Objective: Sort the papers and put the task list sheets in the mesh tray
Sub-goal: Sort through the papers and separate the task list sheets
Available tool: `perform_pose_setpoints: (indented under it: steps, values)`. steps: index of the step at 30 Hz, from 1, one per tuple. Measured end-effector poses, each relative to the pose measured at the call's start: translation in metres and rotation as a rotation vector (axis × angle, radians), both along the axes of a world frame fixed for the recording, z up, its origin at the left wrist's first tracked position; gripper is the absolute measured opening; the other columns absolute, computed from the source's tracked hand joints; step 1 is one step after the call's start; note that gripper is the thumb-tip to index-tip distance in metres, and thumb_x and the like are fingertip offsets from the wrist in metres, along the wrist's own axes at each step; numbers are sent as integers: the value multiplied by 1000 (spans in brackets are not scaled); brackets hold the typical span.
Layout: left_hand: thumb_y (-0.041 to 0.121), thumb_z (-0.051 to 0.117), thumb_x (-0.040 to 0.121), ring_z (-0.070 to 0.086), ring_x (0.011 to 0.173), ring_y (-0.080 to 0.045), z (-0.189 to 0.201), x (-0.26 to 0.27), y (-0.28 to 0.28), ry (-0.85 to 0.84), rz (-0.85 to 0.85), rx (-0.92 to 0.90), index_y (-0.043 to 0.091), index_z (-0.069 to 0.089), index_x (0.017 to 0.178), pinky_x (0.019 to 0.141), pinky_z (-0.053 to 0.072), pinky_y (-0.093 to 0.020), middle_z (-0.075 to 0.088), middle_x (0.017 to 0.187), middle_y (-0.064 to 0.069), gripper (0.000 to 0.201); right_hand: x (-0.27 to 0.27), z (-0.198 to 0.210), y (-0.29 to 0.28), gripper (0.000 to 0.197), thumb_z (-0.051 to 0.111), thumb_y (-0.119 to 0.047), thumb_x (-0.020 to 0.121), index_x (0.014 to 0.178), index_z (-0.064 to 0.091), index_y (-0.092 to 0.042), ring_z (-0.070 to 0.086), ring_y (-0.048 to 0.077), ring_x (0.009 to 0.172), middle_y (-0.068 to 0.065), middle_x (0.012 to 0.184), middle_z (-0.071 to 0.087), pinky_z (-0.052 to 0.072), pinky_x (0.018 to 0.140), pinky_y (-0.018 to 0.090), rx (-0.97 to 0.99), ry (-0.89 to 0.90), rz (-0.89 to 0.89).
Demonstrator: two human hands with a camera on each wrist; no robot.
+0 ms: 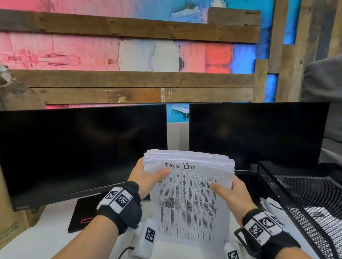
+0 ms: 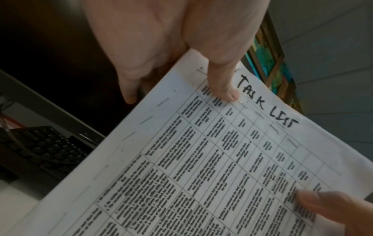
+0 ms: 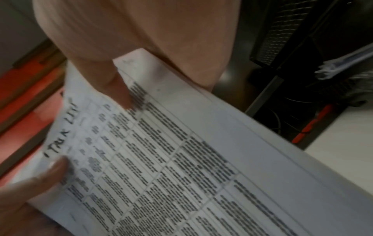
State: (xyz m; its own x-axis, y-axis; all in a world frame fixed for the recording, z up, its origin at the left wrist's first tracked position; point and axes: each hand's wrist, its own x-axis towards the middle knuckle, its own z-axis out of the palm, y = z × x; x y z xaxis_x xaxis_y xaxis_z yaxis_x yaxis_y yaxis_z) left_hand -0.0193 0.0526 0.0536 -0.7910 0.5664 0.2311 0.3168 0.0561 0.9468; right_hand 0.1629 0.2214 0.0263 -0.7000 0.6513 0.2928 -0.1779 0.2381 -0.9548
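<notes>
A thick stack of white papers (image 1: 190,160) is held upright above the desk, in front of the two monitors. Its front sheet (image 1: 188,205) is a printed table headed "TASK LIST" in marker (image 2: 266,108) (image 3: 60,137). My left hand (image 1: 149,177) grips the stack's left edge, thumb on the front sheet (image 2: 224,89) and fingers behind. My right hand (image 1: 230,194) grips the right edge, its thumb pressed on the table print (image 3: 121,94). The black mesh tray (image 1: 305,188) stands at the right with some sheets lying in it.
Two dark monitors (image 1: 76,152) (image 1: 255,133) stand behind the stack. A black keyboard (image 2: 44,148) lies under the left monitor. Loose papers (image 1: 276,212) sit beneath the tray's upper tier. A cardboard box (image 1: 1,209) is at the left of the white desk (image 1: 47,239).
</notes>
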Motion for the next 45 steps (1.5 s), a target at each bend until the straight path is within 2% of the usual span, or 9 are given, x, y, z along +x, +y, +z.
perform_pose_setpoints:
  steps: [4,9,14,19,27,30,33,39,45]
  values:
    - [20,79,75,63,97,-14,1,10,4,5,82,108,22,46,119,81,51,-31,63,106,4,55,-1,13,-5,50,66,15,75,101,55,-27,67,10,87,1,98,67,52,58,14,57,58,-53]
    - [13,74,79,59,88,-5,-4,29,6,48,133,225,29,40,117,64,46,-18,58,102,9,53,-3,12,-11,50,66,12,77,103,54,-29,65,5,86,-4,98,65,52,59,12,110,116,-110]
    - [17,75,78,57,98,-10,-4,36,14,104,179,223,35,36,115,81,50,-29,55,107,11,56,-9,8,-15,47,65,6,81,111,54,-28,65,7,78,-6,95,66,57,60,19,173,109,-232]
    - [10,82,70,63,89,-4,-11,19,1,6,103,215,27,40,117,67,52,-20,61,103,9,65,-4,8,-7,43,69,4,80,111,56,-24,66,6,88,-5,99,67,52,57,14,115,97,-148]
    - [12,78,75,68,85,-8,-36,10,-2,-102,8,96,24,63,99,62,51,-18,71,95,7,30,0,-5,8,37,76,-2,76,105,63,-21,70,7,86,-4,96,73,54,65,19,6,52,-72]
    - [11,79,73,68,82,-8,-36,11,-3,-132,6,88,22,64,100,60,50,-18,71,91,9,32,1,-19,11,43,78,-6,74,110,62,-21,69,11,94,-3,101,73,53,72,22,-13,-90,46]
    - [11,77,76,65,78,-5,-39,17,-1,-171,-21,68,24,64,92,57,47,-16,69,84,11,24,-2,-30,8,42,78,-4,74,106,61,-24,66,5,93,-8,99,70,50,64,13,52,-212,38]
    - [17,77,76,65,88,-16,-36,21,11,-114,141,105,24,62,101,78,52,-32,69,97,4,30,-11,-26,4,44,77,1,74,103,59,-26,64,2,87,-10,95,68,49,69,16,75,-148,-126]
    - [10,80,71,64,94,-12,-71,22,6,-172,94,-6,24,58,111,77,52,-28,68,101,7,48,-9,-55,-2,48,79,-5,74,111,58,-25,60,-2,92,-14,100,66,43,68,10,31,-156,-138]
